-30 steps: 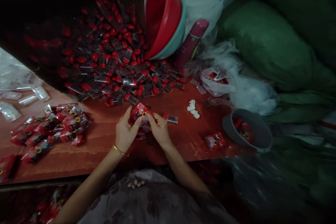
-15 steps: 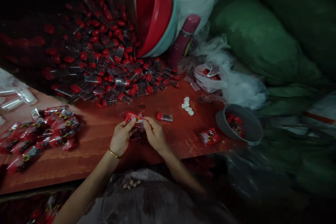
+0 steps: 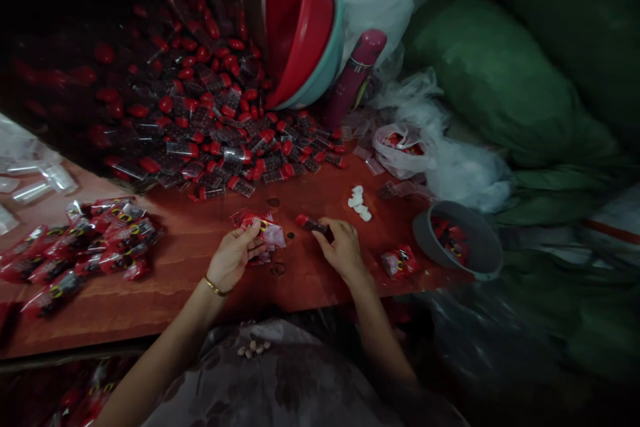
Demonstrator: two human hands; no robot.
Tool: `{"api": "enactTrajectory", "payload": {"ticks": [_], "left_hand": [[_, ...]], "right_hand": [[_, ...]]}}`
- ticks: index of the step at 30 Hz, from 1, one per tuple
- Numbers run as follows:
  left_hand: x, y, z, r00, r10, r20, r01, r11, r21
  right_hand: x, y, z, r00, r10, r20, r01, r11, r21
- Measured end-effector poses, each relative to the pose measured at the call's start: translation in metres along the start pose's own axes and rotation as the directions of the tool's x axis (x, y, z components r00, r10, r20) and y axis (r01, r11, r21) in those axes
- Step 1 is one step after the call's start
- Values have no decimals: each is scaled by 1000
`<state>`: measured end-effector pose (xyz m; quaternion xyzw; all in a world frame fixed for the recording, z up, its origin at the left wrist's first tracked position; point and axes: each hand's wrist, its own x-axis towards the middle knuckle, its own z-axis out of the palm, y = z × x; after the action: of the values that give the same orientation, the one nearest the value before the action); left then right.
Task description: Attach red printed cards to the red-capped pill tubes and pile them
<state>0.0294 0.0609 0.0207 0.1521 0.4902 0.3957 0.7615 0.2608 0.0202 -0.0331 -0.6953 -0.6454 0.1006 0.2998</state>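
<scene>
Pinched in my left hand [image 3: 237, 247] is a small red-and-clear plastic packet [image 3: 267, 230], its clear end pointing right. More of the same red packaging lies under and behind those fingers. My right hand [image 3: 341, 247] grips the clear end of a small see-through bottle with a red cap [image 3: 309, 223], cap to the left, just above the table. Small dark rings [image 3: 278, 269] lie on the table between the hands. White pieces [image 3: 359, 203] form a little cluster beyond my right hand. A filled red packet [image 3: 399, 261] lies right of it.
A large heap of red-capped bottles [image 3: 235, 153] spills from the dark box behind. Filled packets [image 3: 100, 240] are piled at left. A grey bowl [image 3: 493, 250] with red packets stands at right; a red basin [image 3: 320, 27] and purple flask [image 3: 353, 80] stand behind.
My right hand has let go of the packet and moved right, taking hold of the red-capped bottle that lay on the table. My left hand keeps the packet in nearly the same place.
</scene>
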Motion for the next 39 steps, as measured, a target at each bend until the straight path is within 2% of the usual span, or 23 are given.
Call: {"api": "enactTrajectory", "payload": {"ticks": [2, 5, 8, 12, 18, 25, 31, 34, 39], "left_hand": [[-1, 3, -2, 1000, 14, -5, -14, 1000, -5], [-3, 6, -3, 1000, 16, 25, -16, 1000, 0], [-5, 6, 0, 998, 15, 60, -17, 999, 29], [-7, 3, 4, 996, 45, 75, -51, 995, 85], [-10, 0, 3, 990, 119, 79, -130, 980, 151], [-8, -13, 8, 979, 147, 140, -168, 974, 154], [-8, -26, 19, 977, 202, 68, -202, 979, -2], [-9, -24, 21, 966, 257, 34, -254, 965, -73], [-6, -21, 17, 950, 311, 19, -310, 949, -58]], "right_hand": [[-5, -11, -5, 998, 58, 29, -63, 972, 226], [-16, -32, -17, 988, 106, 117, -153, 813, 561], [-24, -53, -29, 982, 86, 168, -180, 697, 695], [-27, -67, -33, 984, 44, 170, -149, 717, 681], [-26, -67, -21, 991, 27, 133, -106, 769, 630], [-30, -78, -1, 989, 124, 78, -145, 750, 645], [-23, -96, 20, 960, 276, -45, -176, 722, 669], [-20, -102, 22, 969, 245, -42, -154, 723, 673], [-22, -103, 20, 970, 243, -10, -165, 687, 708]]}}
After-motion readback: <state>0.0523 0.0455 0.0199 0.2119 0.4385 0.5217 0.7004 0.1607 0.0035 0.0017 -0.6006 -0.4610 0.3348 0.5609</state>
